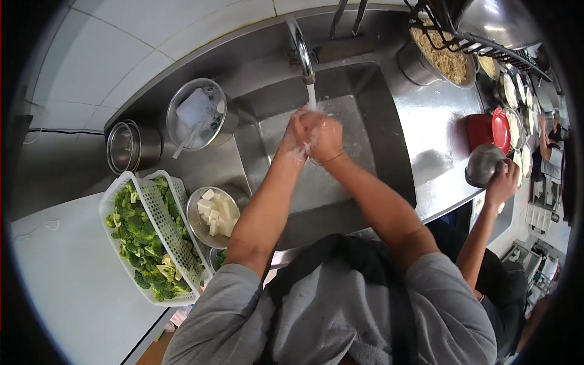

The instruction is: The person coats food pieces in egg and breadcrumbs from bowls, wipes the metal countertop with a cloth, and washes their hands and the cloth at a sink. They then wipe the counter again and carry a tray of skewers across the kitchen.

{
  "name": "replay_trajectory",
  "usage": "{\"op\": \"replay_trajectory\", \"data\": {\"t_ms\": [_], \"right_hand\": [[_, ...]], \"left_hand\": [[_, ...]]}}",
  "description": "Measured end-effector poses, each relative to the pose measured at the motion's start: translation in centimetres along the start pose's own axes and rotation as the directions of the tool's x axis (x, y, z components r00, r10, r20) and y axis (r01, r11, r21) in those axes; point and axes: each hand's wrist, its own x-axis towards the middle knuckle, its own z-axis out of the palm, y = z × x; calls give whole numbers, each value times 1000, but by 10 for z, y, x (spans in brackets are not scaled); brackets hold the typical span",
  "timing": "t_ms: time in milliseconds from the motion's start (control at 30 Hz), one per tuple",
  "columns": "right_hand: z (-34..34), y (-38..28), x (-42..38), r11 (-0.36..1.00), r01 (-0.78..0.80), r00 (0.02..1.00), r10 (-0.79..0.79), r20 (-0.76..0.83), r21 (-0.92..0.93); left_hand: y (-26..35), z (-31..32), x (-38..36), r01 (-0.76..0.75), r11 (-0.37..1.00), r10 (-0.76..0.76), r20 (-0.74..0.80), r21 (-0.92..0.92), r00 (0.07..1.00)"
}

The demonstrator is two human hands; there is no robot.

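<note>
My left hand (294,132) and my right hand (324,135) are pressed together under the running tap (302,52). Water splashes over the knuckles and wrists. Both hands look closed, with the fingers folded against each other and partly hidden. No object shows between them. They are above the steel sink basin (356,152), which has wet, shiny walls and floor.
Left of the sink stand a bowl of soapy water (210,131), stacked steel pots (125,148), a bowl of white blocks (219,213) and white baskets (146,213) of broccoli. At right, a pot of shredded food (420,64), a red container (480,132) and a co-worker's hand (504,181) holding a metal bowl (483,164).
</note>
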Motion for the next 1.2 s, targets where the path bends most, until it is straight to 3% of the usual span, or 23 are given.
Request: {"op": "replay_trajectory", "data": {"t_ms": [67,100,200,233,333,367,467,567,600,667,700,767,800,900,967,1000,1067,1100,1200], "right_hand": [[-11,16,19,972,-73,996,83,38,-225],[-9,45,29,972,-136,989,144,31,-193],[-26,73,41,928,-305,952,290,102,216],[-29,65,36,928,-296,945,250,213,225],[-56,27,28,925,-268,871,113,477,270],[-70,13,32,950,-248,827,105,553,190],[-72,13,32,936,-273,864,137,484,221],[-60,17,20,829,-250,923,49,381,500],[-62,14,16,827,-269,920,71,385,493],[-75,3,11,827,-304,914,113,390,473],[-83,-6,9,861,-284,919,120,375,421],[-101,-18,7,919,-247,933,139,332,309],[-103,-10,6,980,-148,942,99,321,134],[-112,20,7,953,86,918,38,395,-291],[-117,27,14,898,154,846,95,524,-412],[-120,25,15,926,117,889,63,453,-359],[-125,18,5,972,48,953,25,301,-231],[-130,12,3,984,2,953,52,300,-176],[-137,5,2,990,-142,958,132,254,23]], "left_hand": [[5,12,20,252,967,-252,-190,-28,949],[0,0,24,209,976,-217,-234,-58,948],[28,46,3,231,889,-34,-446,395,894],[38,45,3,217,804,-22,-336,554,942],[54,70,-9,-5,778,122,-143,629,982],[57,71,-13,-43,747,206,-170,664,964],[51,51,-28,-293,322,500,102,900,860],[36,20,-59,-84,376,111,45,923,993],[31,14,-67,-20,385,-44,41,923,998],[14,-16,-65,12,209,46,-22,978,999],[9,-24,-62,34,120,93,-45,992,995],[10,-17,-53,-68,323,215,-4,944,977],[9,-13,-49,-121,417,271,4,901,963],[28,20,-40,-160,271,314,70,949,947],[37,32,-43,-212,56,281,188,976,941],[40,32,-45,-232,-52,258,237,971,937],[44,23,-52,-76,-134,183,100,988,978],[47,19,-53,-2,-182,149,30,983,988],[46,-17,-58,52,-282,250,21,958,968]]}}
